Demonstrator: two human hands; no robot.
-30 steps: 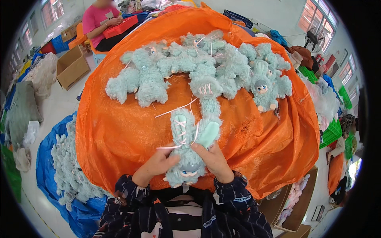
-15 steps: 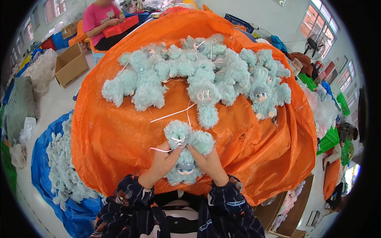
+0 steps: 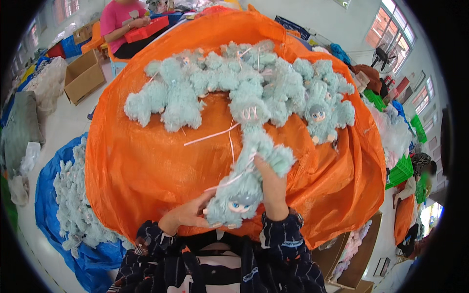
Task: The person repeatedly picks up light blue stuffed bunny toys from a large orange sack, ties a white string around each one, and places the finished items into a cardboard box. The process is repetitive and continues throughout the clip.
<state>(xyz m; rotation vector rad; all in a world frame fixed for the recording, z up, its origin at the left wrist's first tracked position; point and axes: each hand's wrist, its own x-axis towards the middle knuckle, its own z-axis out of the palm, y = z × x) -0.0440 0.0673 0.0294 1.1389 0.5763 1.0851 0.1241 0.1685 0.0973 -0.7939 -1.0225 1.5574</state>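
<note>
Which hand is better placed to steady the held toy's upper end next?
Probably the right hand: it grips the plush toy beyond its face, while the left hand sits lower at its side.

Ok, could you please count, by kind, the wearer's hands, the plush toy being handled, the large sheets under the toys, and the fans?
Left hand and right hand: 2
Handled plush toy: 1
Orange sheet and blue sheet: 2
Fan: 1
Total: 6

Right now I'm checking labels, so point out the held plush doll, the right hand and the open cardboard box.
Held plush doll (image 3: 234, 189), head view: fur just above the face.
Right hand (image 3: 274, 188), head view: back of the hand.
Open cardboard box (image 3: 90, 84), head view: its side.
</note>
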